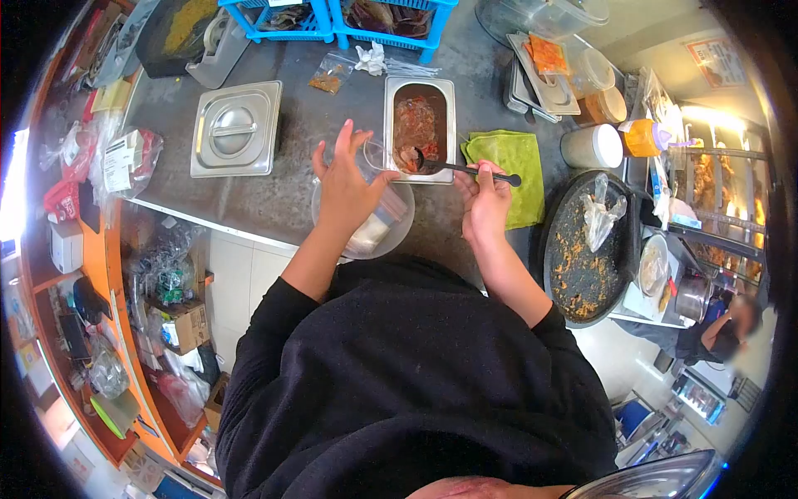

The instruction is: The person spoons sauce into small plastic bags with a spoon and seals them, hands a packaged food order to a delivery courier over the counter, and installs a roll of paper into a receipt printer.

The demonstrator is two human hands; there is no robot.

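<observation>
My right hand (pixel 486 202) grips the handle of a black spoon (pixel 465 169). The spoon's bowl, with some reddish sauce in it, is over the near left corner of a steel food pan (pixel 450 133) of chunky red-brown sauce (pixel 416 121). Just left of the pan, my left hand (pixel 351 179) holds a small clear plastic cup (pixel 378 155) between thumb and fingers, close to the spoon. Below this hand stands a round clear tub (pixel 405 218) with clear and white plastic items inside, partly hidden by my wrist.
A lidded steel pan (pixel 236 129) stands left, a green cloth (pixel 519 179) right. Blue baskets (pixel 337 33) and a small plastic bag (pixel 331 73) lie beyond. A crumb-covered black tray (pixel 573 266) sits at right, near white jars (pixel 592 147). Another person (pixel 721 333) is far right.
</observation>
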